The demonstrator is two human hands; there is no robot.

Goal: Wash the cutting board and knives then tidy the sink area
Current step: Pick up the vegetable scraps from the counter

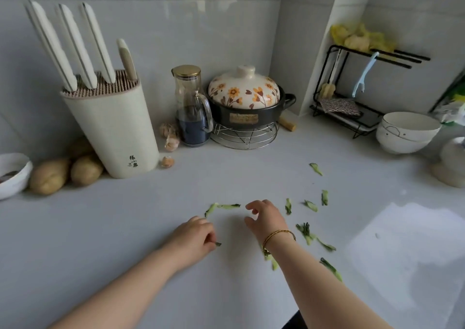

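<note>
Your left hand (193, 235) pinches a small green vegetable scrap (218, 244) at the white countertop (100, 228). Your right hand (264, 218) hovers with fingers loosely curled, holding nothing. More green peel strips (308, 235) lie scattered around it. The white-handled knives (75, 44) stand in the cream knife block (113, 132) at the far left, beside brown potatoes (85, 170)

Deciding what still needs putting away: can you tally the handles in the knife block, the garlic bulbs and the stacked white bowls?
Handles in the knife block: 4
Garlic bulbs: 3
Stacked white bowls: 2
Total: 9
</note>
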